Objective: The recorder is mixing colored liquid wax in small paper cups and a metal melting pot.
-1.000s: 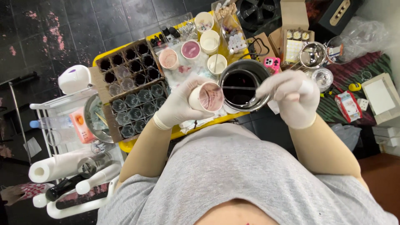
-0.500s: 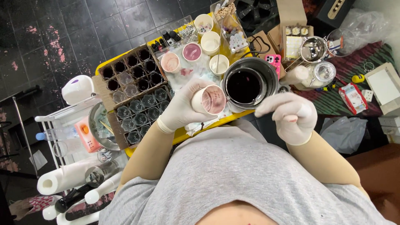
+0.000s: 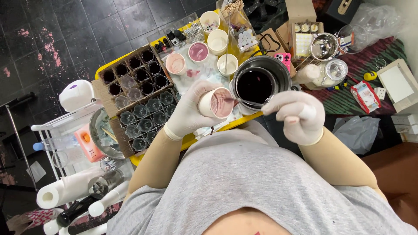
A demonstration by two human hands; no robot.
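Observation:
My left hand (image 3: 189, 111), in a white glove, grips a paper cup (image 3: 216, 103) tilted on its side, its inside smeared pink. My right hand (image 3: 296, 116), also gloved, holds a thin stirring stick (image 3: 244, 102) whose tip reaches into the cup's mouth. Just behind the cup and stick stands a dark pot (image 3: 260, 82) filled with dark liquid. Both hands hover over the front edge of a yellow table (image 3: 191, 140).
Several paper cups (image 3: 217, 41), some with pink residue (image 3: 198, 51), stand at the back. A cardboard box of small glass jars (image 3: 139, 104) lies left. A white rack with a paper towel roll (image 3: 54, 193) is at lower left. A metal bowl (image 3: 323, 45) and clutter sit right.
My right hand has come back from the lower right toward the cup, bringing the stick's tip into the cup's mouth. The left hand kept hold of the cup.

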